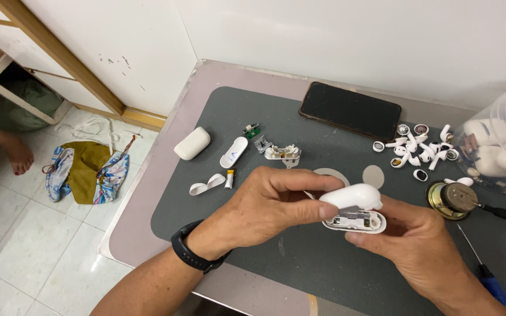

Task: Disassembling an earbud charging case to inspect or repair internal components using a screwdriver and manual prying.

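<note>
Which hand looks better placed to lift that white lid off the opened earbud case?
Probably the left hand: its thumb and fingers already pinch the white lid from above, while the right hand cradles the case base from below, steadying it.

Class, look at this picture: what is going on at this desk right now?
A person holds a white earbud case in both hands over a dark grey mat. The left hand pinches the lid, which stands open, while the right hand cradles the base, whose insides are exposed. On the mat lie another white case, loose case parts, a pile of earbuds, a black phone and a blue-handled screwdriver.
</note>
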